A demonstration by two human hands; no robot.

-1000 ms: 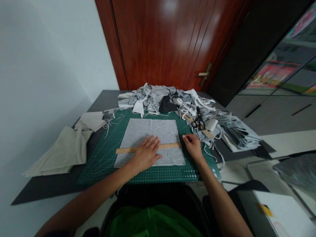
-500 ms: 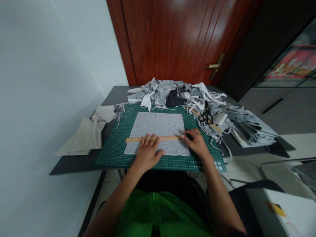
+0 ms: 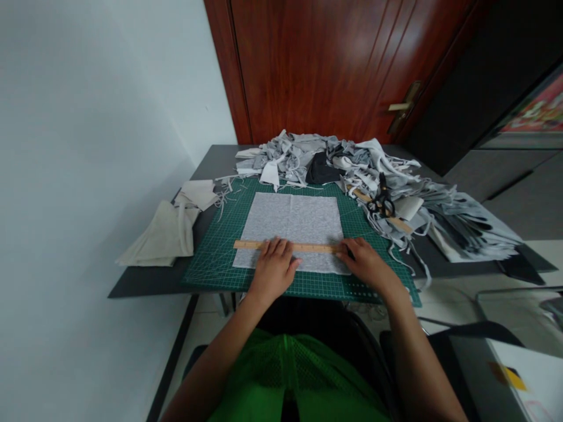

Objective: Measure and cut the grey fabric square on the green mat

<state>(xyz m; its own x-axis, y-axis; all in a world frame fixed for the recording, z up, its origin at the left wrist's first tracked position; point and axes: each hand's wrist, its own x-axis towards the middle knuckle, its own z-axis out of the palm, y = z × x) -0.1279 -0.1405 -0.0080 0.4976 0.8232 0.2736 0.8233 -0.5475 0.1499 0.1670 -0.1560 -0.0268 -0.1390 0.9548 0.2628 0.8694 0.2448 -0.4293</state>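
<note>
A wooden ruler (image 3: 308,247) lies across a light grey fabric piece (image 3: 294,220), roughly parallel to its near edge. The fabric rests flat on a green cutting mat (image 3: 211,246). My left hand (image 3: 275,269) is spread over the ruler's left half, its fingertips on the wood and its palm over the cloth. At the ruler's right end is my right hand (image 3: 363,261), its fingers bent and close together by the fabric's right edge. Something dark shows between its thumb and forefinger; I cannot make out what it is.
Grey and white fabric scraps (image 3: 303,155) are heaped at the back. Black scissors (image 3: 382,202) lie on the scraps at right, over another wooden strip (image 3: 398,224). A stack of cut cloth (image 3: 479,228) sits far right, folded beige cloth (image 3: 162,234) at left.
The view has shifted, so the table appears farther right. My right thumb and fingers have drawn closer together at the ruler's end. My left hand stays on the ruler.
</note>
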